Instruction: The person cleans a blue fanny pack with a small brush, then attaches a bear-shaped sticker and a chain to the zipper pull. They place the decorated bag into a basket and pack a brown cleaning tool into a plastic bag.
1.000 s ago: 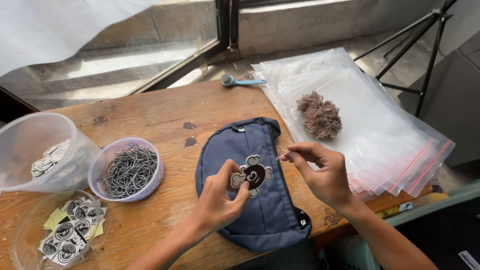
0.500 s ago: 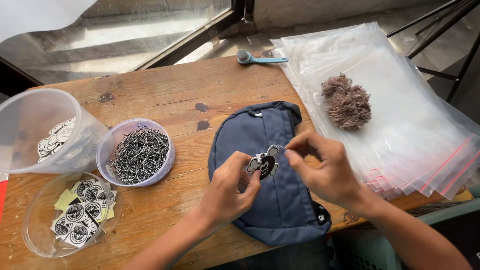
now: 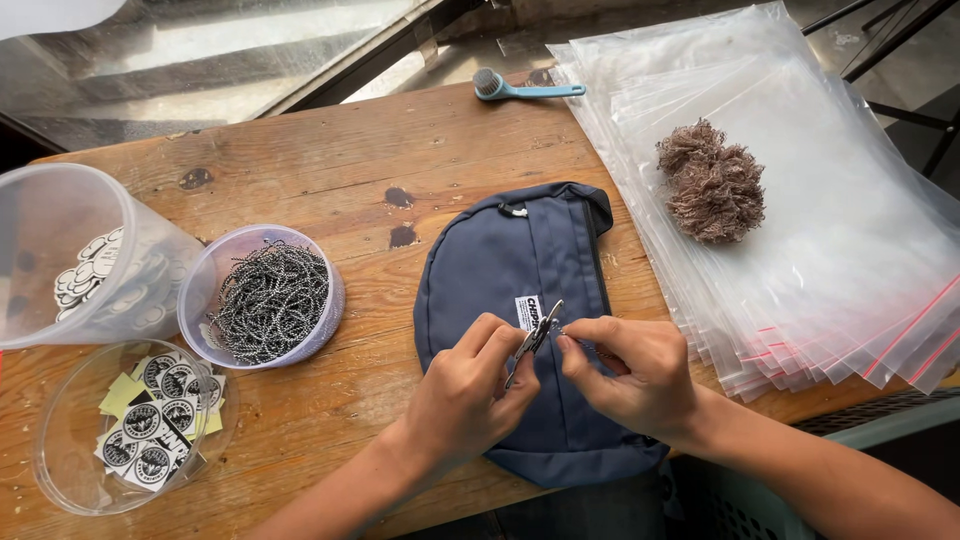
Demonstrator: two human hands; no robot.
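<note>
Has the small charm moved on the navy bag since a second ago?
Yes. The charm lay flat on the navy bag; now both hands pinch it on edge, lifted off the fabric.

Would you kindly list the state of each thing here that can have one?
Navy pouch: lying flat, zipped shut.
Charm: pinched edge-on by left hand and right hand.
Chain tub: open, nearly full.
Clear bucket: tipped, partly filled.
Badge tub: open, shallow layer.
Plastic bags: stacked flat.
Brush: lying idle.
</note>
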